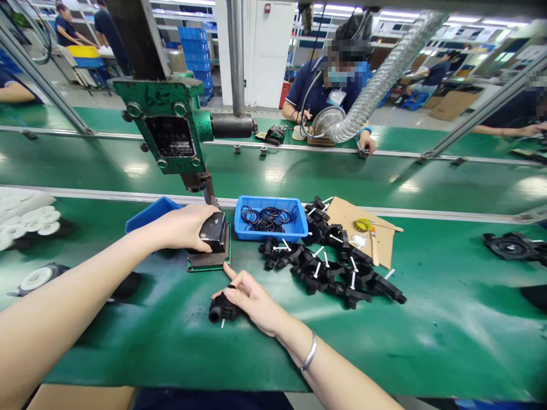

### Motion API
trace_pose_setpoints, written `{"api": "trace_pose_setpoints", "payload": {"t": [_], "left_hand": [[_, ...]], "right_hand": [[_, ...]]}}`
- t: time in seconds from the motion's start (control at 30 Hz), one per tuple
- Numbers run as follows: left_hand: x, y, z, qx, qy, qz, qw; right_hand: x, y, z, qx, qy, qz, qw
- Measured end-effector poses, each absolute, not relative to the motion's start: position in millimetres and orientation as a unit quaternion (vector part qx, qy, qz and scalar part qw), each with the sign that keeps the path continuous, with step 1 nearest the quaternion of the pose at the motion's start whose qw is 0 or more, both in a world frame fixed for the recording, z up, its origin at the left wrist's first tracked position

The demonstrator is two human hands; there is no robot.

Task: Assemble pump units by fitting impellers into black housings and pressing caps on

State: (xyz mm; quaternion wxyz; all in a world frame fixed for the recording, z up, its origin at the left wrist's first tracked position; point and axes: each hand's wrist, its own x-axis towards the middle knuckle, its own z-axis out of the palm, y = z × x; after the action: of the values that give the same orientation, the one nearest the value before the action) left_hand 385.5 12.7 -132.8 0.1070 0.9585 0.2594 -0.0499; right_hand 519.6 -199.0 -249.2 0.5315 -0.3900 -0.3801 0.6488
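Note:
My left hand point(194, 226) is closed round a dark metal block point(213, 230) that sits on the base point(209, 262) of a green hand press point(160, 125); part of the block is hidden under the fingers. Just in front of the base, my right hand point(252, 302) grips a small black plastic housing point(224, 307) with a round spout, low over the green table. A white pin pokes out beneath this housing. The index finger of my right hand stretches toward the front edge of the press base.
A blue tray point(271, 234) holds black rubber rings. To its right lie several black plastic parts point(325, 273) with white pins, then cardboard point(384, 245) with a yellow roll point(362, 225). White round parts point(29, 219) lie left. Across the belt sits a co-worker point(320, 85).

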Motion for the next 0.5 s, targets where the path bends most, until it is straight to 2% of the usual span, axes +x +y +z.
{"api": "trace_pose_setpoints", "payload": {"t": [0.5], "left_hand": [[387.8, 8.0, -133.7, 0.953, 0.286, -0.029, 0.099]], "right_hand": [[518.4, -196.1, -250.1, -0.383, -0.373, 0.655, 0.534]]}}
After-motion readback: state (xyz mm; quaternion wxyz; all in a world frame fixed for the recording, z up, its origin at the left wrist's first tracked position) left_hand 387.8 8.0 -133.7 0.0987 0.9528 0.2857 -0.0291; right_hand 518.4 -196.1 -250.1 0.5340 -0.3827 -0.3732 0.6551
